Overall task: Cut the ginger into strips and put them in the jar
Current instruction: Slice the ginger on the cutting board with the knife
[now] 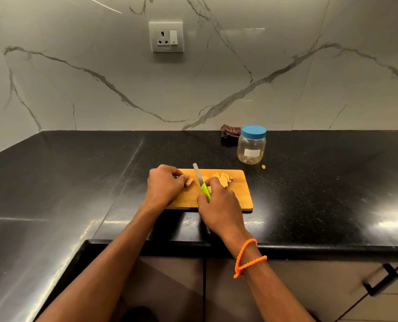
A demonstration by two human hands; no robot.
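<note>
We are mid-cut: our left hand (164, 184) pinches ginger (189, 182) on the board (239, 194), our right hand (217, 203) grips the knife (199, 178). Cut pieces (224, 177) lie right of it; the jar (251, 145) behind the board looks lidded, unfilled.

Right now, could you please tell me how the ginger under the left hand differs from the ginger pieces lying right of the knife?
The held ginger is pinned by the left hand and mostly hidden; the loose pieces lie untouched and in plain view. The held ginger sits left of the knife, which the right hand grips; the loose pieces sit on its right. The loose pieces form a wider pile. Both rest on the cutting board.
</note>
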